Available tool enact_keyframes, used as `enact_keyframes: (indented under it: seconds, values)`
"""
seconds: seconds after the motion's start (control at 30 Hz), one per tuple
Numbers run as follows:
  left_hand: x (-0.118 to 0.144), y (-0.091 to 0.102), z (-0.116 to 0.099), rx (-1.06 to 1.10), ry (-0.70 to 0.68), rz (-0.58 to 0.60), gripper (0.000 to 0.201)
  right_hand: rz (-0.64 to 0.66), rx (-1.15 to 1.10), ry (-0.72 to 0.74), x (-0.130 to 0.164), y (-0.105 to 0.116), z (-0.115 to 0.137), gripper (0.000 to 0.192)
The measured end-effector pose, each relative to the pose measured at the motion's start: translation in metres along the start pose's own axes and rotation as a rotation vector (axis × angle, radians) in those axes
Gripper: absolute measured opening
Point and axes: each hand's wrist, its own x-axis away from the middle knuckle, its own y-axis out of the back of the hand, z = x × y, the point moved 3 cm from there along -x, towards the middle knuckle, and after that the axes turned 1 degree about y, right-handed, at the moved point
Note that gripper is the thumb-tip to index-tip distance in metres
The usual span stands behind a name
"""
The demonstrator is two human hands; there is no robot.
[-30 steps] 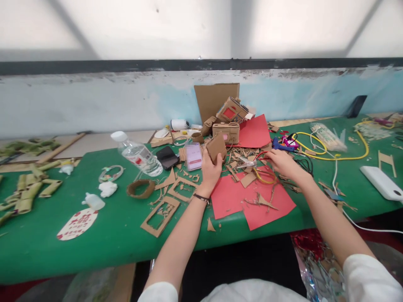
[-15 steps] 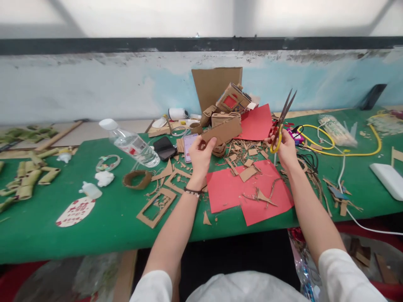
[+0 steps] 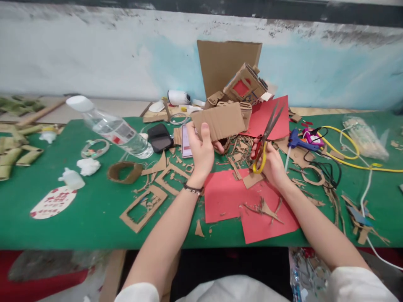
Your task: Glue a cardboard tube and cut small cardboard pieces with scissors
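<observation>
Brown corrugated cardboard makes up the flat rectangular piece [image 3: 225, 121] raised in the left hand [image 3: 201, 153], its thumb laid along the near face and other fingers tucked mostly out of sight behind, with fingertips peeping below the lower edge; the grip looks closed, though how firmly I cannot tell. To the right of those fingers, and apart from the piece, the right hand [image 3: 272, 162] is curled around the handles of the scissors [image 3: 267, 131], whose blades stand slightly parted and point up and away from the knuckles; whether fingers run through both loops I cannot make out. The likeliest mishap is a nick: should the blades swing leftward, the left fingertips at the lower edge would be exposed. Pressing the thumb too hard could crease the corrugated face, since only one end is supported. Just beyond the right fingers, to their right, lies the blue glue gun [image 3: 301, 141], and a careless sweep outward could knock it. Below both hands, the red paper [image 3: 222, 205] might be snagged if the tips dip, while scraps [image 3: 241, 149] between the hands could hide small offcuts dropped there.
</observation>
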Motion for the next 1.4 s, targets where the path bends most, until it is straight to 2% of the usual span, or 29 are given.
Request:
enact_keyframes:
  seconds: [0.13,0.3,0.57,0.7,0.9,1.03,1.13,1.23,1.4]
  values:
    - [0.013,0.01,-0.004,-0.037,-0.002,-0.033,0.057,0.039,0.053,0.036,0.012,-0.012,0.001,0.058]
    - [0.016,0.014,-0.007,-0.05,0.03,-0.038,0.056,0.024,0.009,-0.067,0.015,-0.017,-0.006,0.049]
    - [0.013,0.01,-0.005,0.02,0.069,-0.003,0.062,0.209,-0.008,-0.129,0.021,-0.032,-0.013,0.076]
    - [0.014,0.007,-0.005,0.052,0.101,0.044,0.065,0.213,-0.004,-0.096,0.022,-0.031,-0.01,0.082]
    - [0.028,-0.007,-0.008,0.077,0.153,0.187,0.059,0.21,0.009,-0.02,0.02,-0.026,-0.007,0.077]
    - [0.03,-0.008,-0.01,0.083,0.152,0.155,0.057,0.205,0.013,0.01,0.02,-0.026,-0.004,0.074]
    - [0.03,-0.009,-0.01,0.102,0.154,0.141,0.059,0.218,0.019,-0.048,0.022,-0.029,-0.002,0.073]
    - [0.033,-0.012,-0.009,0.106,0.192,0.185,0.06,0.23,0.004,-0.091,0.023,-0.033,-0.006,0.068]
    - [0.04,-0.017,-0.007,0.109,0.238,0.242,0.058,0.172,-0.036,-0.083,0.02,-0.034,-0.019,0.065]
